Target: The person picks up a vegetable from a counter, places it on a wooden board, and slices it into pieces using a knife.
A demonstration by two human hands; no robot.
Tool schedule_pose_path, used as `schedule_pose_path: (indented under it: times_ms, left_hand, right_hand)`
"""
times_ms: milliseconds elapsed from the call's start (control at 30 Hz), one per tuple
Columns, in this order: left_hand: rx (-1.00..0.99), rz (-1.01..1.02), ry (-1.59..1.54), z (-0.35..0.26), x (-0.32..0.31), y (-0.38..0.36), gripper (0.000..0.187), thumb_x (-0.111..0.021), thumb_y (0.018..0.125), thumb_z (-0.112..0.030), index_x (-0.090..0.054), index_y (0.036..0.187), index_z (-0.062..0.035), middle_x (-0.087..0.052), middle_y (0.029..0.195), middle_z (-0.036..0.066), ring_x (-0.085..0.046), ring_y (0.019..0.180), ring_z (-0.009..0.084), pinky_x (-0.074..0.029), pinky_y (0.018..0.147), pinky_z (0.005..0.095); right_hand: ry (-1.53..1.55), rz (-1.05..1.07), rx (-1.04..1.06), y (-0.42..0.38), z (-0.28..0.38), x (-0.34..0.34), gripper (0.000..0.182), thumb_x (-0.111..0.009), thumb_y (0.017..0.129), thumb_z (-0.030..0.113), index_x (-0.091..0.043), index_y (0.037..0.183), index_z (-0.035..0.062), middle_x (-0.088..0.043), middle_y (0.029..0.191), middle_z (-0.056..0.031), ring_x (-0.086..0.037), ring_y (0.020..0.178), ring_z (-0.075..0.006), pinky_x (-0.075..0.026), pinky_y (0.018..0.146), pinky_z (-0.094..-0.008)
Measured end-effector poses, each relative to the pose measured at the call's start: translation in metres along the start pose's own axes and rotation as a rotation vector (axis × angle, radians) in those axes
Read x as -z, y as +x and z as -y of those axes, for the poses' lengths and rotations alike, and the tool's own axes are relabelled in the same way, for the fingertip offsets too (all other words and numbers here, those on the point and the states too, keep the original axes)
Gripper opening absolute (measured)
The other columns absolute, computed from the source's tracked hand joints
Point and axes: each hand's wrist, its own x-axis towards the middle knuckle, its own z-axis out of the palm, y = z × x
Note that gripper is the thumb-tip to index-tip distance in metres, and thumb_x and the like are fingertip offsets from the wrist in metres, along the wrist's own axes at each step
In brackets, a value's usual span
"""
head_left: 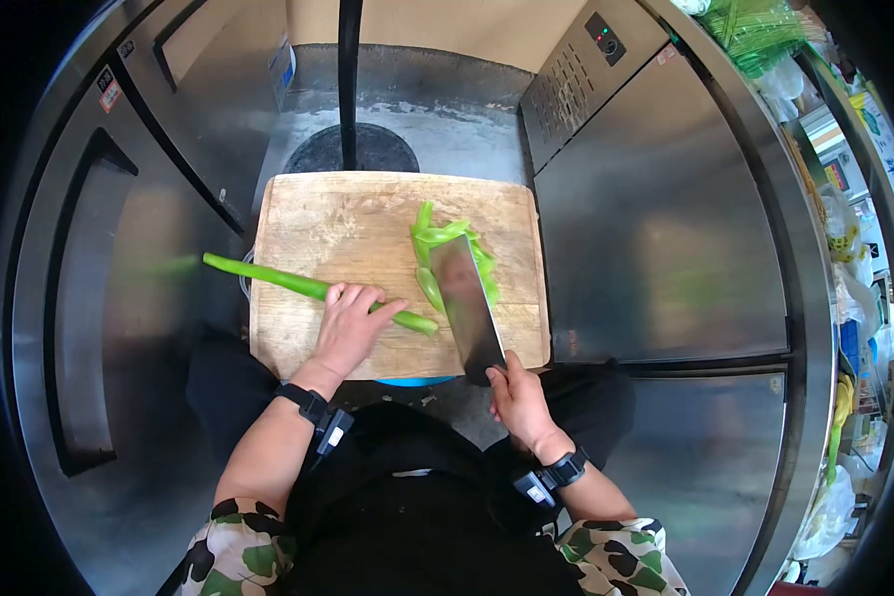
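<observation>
A long, peeled-looking green stem (278,277), perhaps a lettuce stem, lies slantwise on the wooden cutting board (328,214), its far left end reaching past the board's edge. My left hand (353,323) is closed over it near its right end. In my right hand (518,399) is the handle of a cleaver (464,303), its broad blade pointing away from me over the board. Cut green pieces (447,232) lie in a pile around the blade, partly hidden beneath it. The stem's cut end is close to the blade's left side, apart from it.
Steel cabinets stand close on the left (184,338) and right (666,219). Behind the board is a dark round lid-like disc (358,149) with a black upright pole (349,89) in front. Shelves with bagged greens (755,35) line the far right. Something blue (415,381) shows under the board.
</observation>
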Motion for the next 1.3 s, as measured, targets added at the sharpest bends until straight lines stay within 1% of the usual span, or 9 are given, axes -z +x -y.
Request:
schedule_pose_path:
  times_ms: [200,333,433,733,933,1033,1133,1233,1300]
  left_hand:
    - [0.013,-0.020,-0.026,0.002,0.001,-0.010,0.032,-0.067,0.077,-0.012,-0.073,0.106,-0.0225,-0.058,0.098,-0.002,-0.055,0.098,0.0205,-0.038,0.092,0.0427]
    - [0.019,-0.059,-0.092,-0.009,0.012,-0.017,0.031,-0.073,0.073,-0.014,-0.074,0.103,-0.0214,-0.062,0.100,-0.004,-0.055,0.099,0.0209,-0.038,0.091,0.0417]
    - [0.024,-0.025,-0.124,-0.009,0.011,-0.028,0.031,-0.072,0.076,-0.018,-0.073,0.106,-0.0210,-0.064,0.106,-0.005,-0.054,0.102,0.0219,-0.036,0.092,0.0437]
    - [0.112,-0.084,-0.162,-0.016,0.006,-0.030,0.023,-0.074,0.074,-0.017,-0.072,0.097,-0.0190,-0.062,0.098,-0.003,-0.054,0.103,0.0218,-0.034,0.094,0.0431]
    - [0.115,-0.120,-0.154,-0.016,0.005,-0.028,0.025,-0.077,0.071,-0.013,-0.073,0.094,-0.0192,-0.062,0.096,-0.004,-0.055,0.101,0.0201,-0.034,0.092,0.0422]
    - [0.134,-0.107,-0.172,-0.018,0.006,-0.027,0.026,-0.077,0.070,-0.012,-0.072,0.094,-0.0192,-0.062,0.096,-0.004,-0.055,0.101,0.0201,-0.035,0.091,0.0417]
    - [0.132,-0.090,-0.171,-0.018,0.007,-0.025,0.026,-0.077,0.069,-0.012,-0.072,0.094,-0.0191,-0.062,0.096,-0.004,-0.055,0.101,0.0202,-0.035,0.091,0.0411]
    - [0.112,-0.118,-0.179,-0.017,0.004,-0.025,0.026,-0.077,0.069,-0.012,-0.072,0.094,-0.0184,-0.062,0.096,-0.004,-0.055,0.102,0.0204,-0.035,0.091,0.0414]
    - [0.132,-0.093,-0.180,-0.018,0.004,-0.026,0.026,-0.078,0.069,-0.015,-0.071,0.094,-0.0174,-0.062,0.097,-0.003,-0.054,0.102,0.0216,-0.035,0.094,0.0427]
  right_hand:
    - [0.047,-0.025,0.031,-0.009,0.024,-0.008,0.023,-0.054,0.101,0.013,-0.046,0.116,-0.0035,-0.056,0.062,-0.0053,-0.055,0.047,-0.0109,-0.045,0.042,-0.0266]
    - [-0.041,0.003,0.048,-0.014,0.021,-0.018,0.016,-0.054,0.102,0.013,-0.045,0.107,-0.0003,-0.055,0.060,-0.0043,-0.056,0.047,-0.0114,-0.045,0.042,-0.0265]
    - [-0.019,-0.011,-0.002,-0.022,0.022,-0.024,0.015,-0.054,0.101,0.012,-0.046,0.107,-0.0001,-0.055,0.060,-0.0049,-0.056,0.047,-0.0123,-0.045,0.042,-0.0270]
    - [-0.190,-0.097,0.218,-0.027,-0.008,-0.039,0.016,-0.053,0.101,0.012,-0.048,0.111,-0.0001,-0.056,0.061,-0.0068,-0.055,0.045,-0.0148,-0.044,0.042,-0.0295]
    - [-0.226,-0.070,0.162,-0.022,-0.012,-0.045,0.023,-0.053,0.101,0.010,-0.047,0.120,-0.0019,-0.058,0.062,-0.0095,-0.056,0.047,-0.0179,-0.044,0.044,-0.0318]
    - [-0.259,-0.042,0.054,-0.025,0.012,-0.044,0.018,-0.052,0.098,0.011,-0.046,0.110,-0.0017,-0.065,0.085,-0.0280,-0.062,0.084,-0.0480,-0.049,0.070,-0.0552]
    - [-0.400,-0.049,0.149,-0.017,0.006,-0.047,0.026,-0.054,0.100,0.012,-0.046,0.117,-0.0058,-0.062,0.066,-0.0169,-0.061,0.052,-0.0290,-0.047,0.049,-0.0393]
    - [-0.498,-0.135,0.340,0.001,-0.005,-0.050,0.028,-0.054,0.099,0.013,-0.046,0.119,-0.0052,-0.062,0.068,-0.0185,-0.063,0.053,-0.0300,-0.049,0.051,-0.0404]
    - [-0.437,-0.020,0.222,0.014,-0.003,-0.040,0.029,-0.054,0.099,0.013,-0.046,0.121,-0.0047,-0.062,0.069,-0.0197,-0.063,0.053,-0.0293,-0.049,0.050,-0.0396]
